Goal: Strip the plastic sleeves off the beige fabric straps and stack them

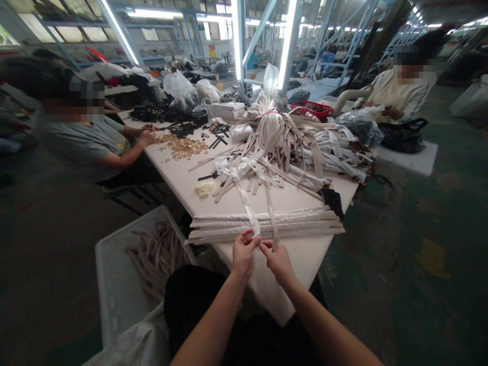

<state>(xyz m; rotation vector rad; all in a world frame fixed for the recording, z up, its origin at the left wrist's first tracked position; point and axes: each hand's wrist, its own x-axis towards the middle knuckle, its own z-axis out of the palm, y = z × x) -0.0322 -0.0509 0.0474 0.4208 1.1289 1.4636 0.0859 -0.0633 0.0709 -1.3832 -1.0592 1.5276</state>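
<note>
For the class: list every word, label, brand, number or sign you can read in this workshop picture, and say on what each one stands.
No word, brand or number can be read.
The yellow sign in the distance: too small and blurred to read.
The white box on the table: no readable text.

The clear plastic strip ends out of sight — hidden by the hands.
</note>
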